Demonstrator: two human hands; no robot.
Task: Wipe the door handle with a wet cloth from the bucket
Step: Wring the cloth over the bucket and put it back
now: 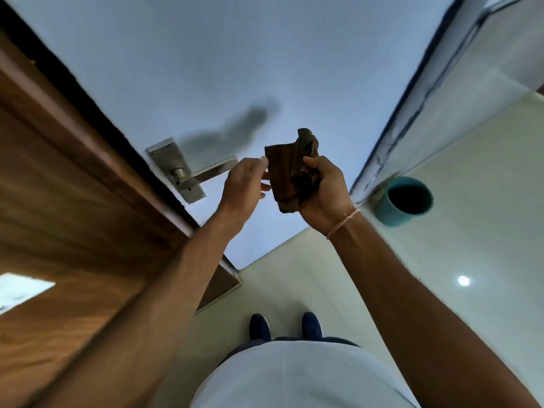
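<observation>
A dark brown cloth [290,169] is held up in front of a pale blue door. My right hand [325,191] grips its right side, bunched in the palm. My left hand [245,184] pinches the cloth's left edge with thumb and fingertips. The silver lever door handle [206,173] on its metal backplate [170,160] sits just left of my left hand, and the lever's tip passes behind that hand. A teal bucket [407,201] stands on the floor at the right, beside the door frame's foot.
A brown wooden door frame [73,187] runs along the left. A white wall edge with a dark seam [412,98] rises at the right. The floor is pale glossy tile [456,290]. My two dark blue shoes [284,325] stand below.
</observation>
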